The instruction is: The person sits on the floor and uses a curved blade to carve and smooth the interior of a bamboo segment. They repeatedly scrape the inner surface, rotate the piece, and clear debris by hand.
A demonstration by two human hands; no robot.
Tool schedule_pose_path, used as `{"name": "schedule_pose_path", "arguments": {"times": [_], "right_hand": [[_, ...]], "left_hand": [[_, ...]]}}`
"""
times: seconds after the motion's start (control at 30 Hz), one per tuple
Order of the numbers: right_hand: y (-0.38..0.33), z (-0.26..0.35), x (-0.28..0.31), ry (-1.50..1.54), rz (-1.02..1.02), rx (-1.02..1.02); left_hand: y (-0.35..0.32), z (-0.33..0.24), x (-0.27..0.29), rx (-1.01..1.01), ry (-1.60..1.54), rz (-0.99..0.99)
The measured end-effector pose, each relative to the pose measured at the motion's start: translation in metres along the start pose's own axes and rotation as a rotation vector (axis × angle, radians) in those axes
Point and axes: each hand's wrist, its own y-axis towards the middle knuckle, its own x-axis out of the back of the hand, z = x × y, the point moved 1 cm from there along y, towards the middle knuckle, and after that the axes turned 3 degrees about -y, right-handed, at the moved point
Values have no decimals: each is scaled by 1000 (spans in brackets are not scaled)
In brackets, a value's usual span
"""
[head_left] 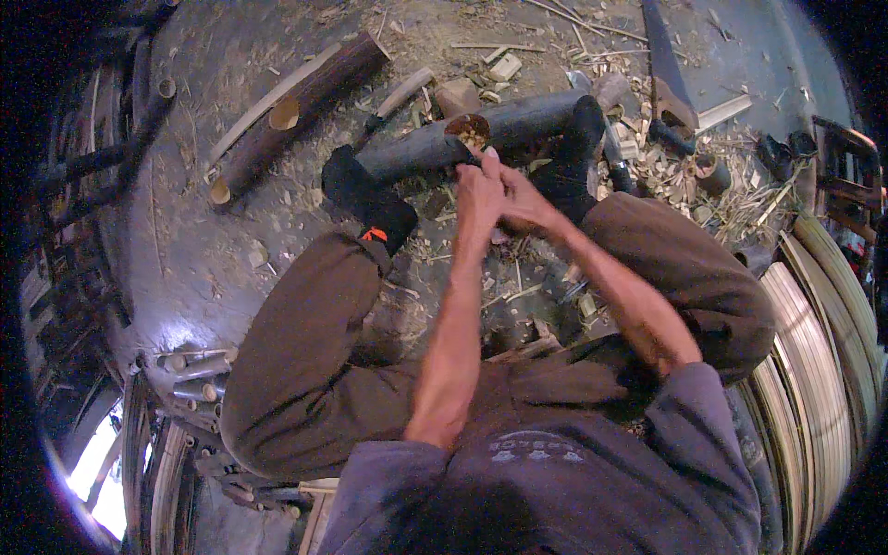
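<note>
The left hand (479, 194) and right hand (527, 203) are meeting, fingers wrapping closed around a dark tool (462, 150) at the notch's (470, 128) near edge; the log (412, 159) is lying between the feet (363, 191), chips (638, 134) crowding its right.

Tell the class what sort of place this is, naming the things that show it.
Probably a workshop for wood or bamboo: a handsaw lies beside scattered pale chips, and long split strips are bundled together at the right of the view.

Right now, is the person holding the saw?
No, the saw lies on the floor, apart from the left hand and right hand.
</note>
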Motion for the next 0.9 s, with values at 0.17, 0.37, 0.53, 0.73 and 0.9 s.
{"name": "schedule_pose_path", "arguments": {"times": [0.17,0.37,0.53,0.73,0.9], "right_hand": [[32,5,-98,530,-615,-51],[3,-3,-17,-44,-128,89],[-1,29,-3,-296,-13,84],[18,44,-61,10,-356,-128],[31,64,-87,163,-568,-140]], "left_hand": [[45,-43,76,-171,659,629],[8,-2,32,6,43,178],[2,17,17,7,-154,60],[32,10,68,-114,110,346],[45,-10,87,-106,219,459]]}}
